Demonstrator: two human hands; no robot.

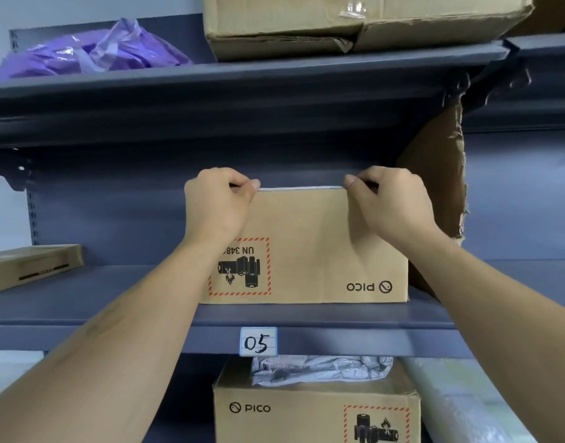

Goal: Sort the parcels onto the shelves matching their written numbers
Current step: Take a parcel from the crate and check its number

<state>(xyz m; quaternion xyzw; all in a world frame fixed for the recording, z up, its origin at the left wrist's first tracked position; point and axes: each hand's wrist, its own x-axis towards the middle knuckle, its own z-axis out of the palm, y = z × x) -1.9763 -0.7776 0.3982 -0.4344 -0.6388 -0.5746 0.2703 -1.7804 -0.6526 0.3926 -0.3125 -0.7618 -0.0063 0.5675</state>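
A brown cardboard PICO parcel (306,247) stands upside down on the grey shelf (306,314), right above a white label reading 05 (258,342). My left hand (215,206) grips its top left corner, fingers curled over the upper edge. At the top right corner my right hand (388,206) holds the same edge in the same way. The parcel's bottom rests flat on the shelf near the front lip.
A flat brown box (31,266) lies at the shelf's left. Torn cardboard (434,193) leans at the right. Above are a purple bag (92,51) and a large carton (354,24). Below sit another PICO box (316,410), a grey mailer (319,367) and a bubble-wrap roll (460,401).
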